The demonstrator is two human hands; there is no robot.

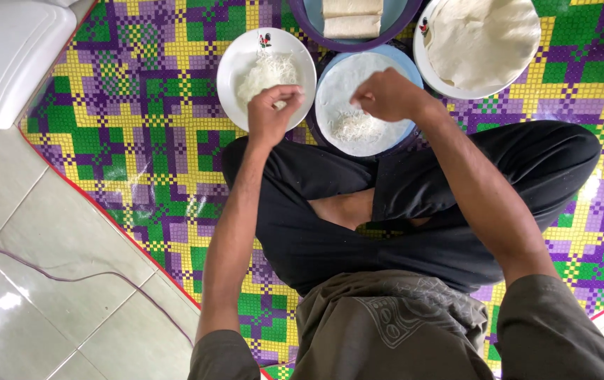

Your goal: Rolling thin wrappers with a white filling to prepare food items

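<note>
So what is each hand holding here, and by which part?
The left hand pinches a few white shreds by their tips over the white plate. Whether the right hand holds any cannot be told.

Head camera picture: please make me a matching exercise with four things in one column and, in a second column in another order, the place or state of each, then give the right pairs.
Things:
1. left hand
2. right hand
3. stack of flat wrappers
4. rolled pieces

Places or states:
A. lying side by side in the purple bowl at the top
B. pinching white shreds over the white plate
C. above the single round wrapper that carries a small heap of shreds
D. piled on the plate at the upper right

Pairs: 1-B, 2-C, 3-D, 4-A
</note>
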